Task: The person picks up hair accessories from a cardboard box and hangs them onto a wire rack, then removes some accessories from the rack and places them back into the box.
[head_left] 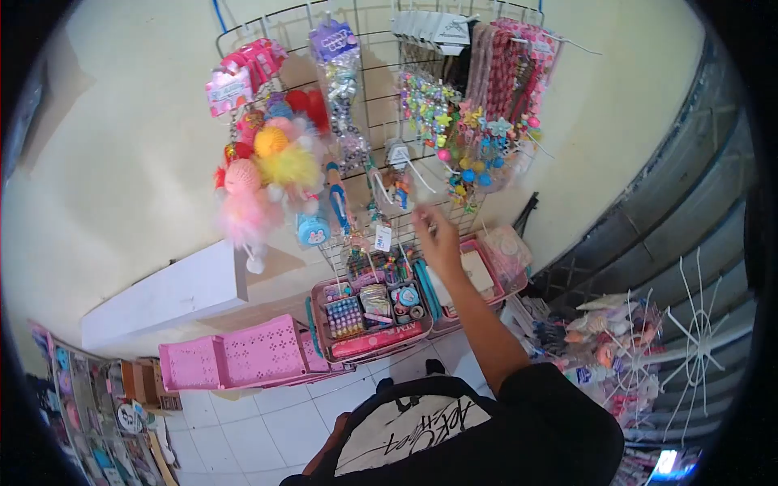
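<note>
My right hand (436, 235) is raised in front of the wire grid rack (374, 105), fingers somewhat bent and apart, with nothing visible in them. Just to its left hangs a small blue and orange keychain (401, 193) on a white hook. A white price tag (383, 237) hangs lower on the left. Bead bracelets with blue and yellow balls (474, 170) dangle above and to the right of the hand. Low by my shirt, my left hand (335, 432) shows only in part, and its fingers cannot be made out.
Fluffy doll keychains (251, 190) hang at the rack's left. Below it stand a basket of small goods (371, 324) and a pink basket (486, 279). A pink tray shelf (259, 356), a white wall shelf (166, 292) and a wire spoke display (697, 336) flank me.
</note>
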The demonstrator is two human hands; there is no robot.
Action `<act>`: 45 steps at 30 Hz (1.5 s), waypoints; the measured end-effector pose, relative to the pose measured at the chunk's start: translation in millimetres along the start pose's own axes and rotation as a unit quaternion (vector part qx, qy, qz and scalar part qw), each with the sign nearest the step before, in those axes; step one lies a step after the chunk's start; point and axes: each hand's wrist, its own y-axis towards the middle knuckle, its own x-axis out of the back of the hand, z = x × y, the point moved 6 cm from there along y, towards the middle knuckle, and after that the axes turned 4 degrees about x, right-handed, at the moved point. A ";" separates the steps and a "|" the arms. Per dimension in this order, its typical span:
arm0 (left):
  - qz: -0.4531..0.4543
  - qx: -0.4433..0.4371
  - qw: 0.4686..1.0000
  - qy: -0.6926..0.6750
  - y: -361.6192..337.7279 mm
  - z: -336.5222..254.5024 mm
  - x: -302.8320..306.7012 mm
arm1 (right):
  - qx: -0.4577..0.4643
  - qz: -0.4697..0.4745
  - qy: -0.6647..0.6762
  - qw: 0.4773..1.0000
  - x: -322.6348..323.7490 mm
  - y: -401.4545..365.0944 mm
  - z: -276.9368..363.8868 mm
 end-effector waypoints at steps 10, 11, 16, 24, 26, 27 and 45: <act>0.346 -0.225 0.869 0.271 15.6 79.3 -35.5 | -0.304 0.658 -0.173 0.667 38.0 -414.5 -106.4; 0.383 -0.275 0.820 0.326 41.0 66.3 -42.3 | -0.291 0.652 -0.186 0.675 46.8 -453.1 -121.8; 0.438 -0.338 0.819 0.153 119.7 -13.1 -35.7 | -0.368 0.346 -0.175 0.845 167.1 -499.4 -96.6; 0.580 -0.170 0.796 -0.045 63.2 -387.9 -53.3 | -0.383 -0.356 -0.053 0.851 478.7 -651.8 132.4; 0.585 -0.308 0.745 0.084 8.6 -471.6 -69.6 | -0.479 -0.432 -0.175 0.744 534.2 -719.5 172.6; 0.584 -0.358 0.723 0.089 -22.6 -510.4 -76.2 | -0.533 -0.413 -0.232 0.701 558.3 -763.6 171.0; 0.414 -0.717 0.485 0.281 -173.8 -644.0 -181.5 | -0.701 0.034 -0.307 0.642 343.7 -1006.3 144.0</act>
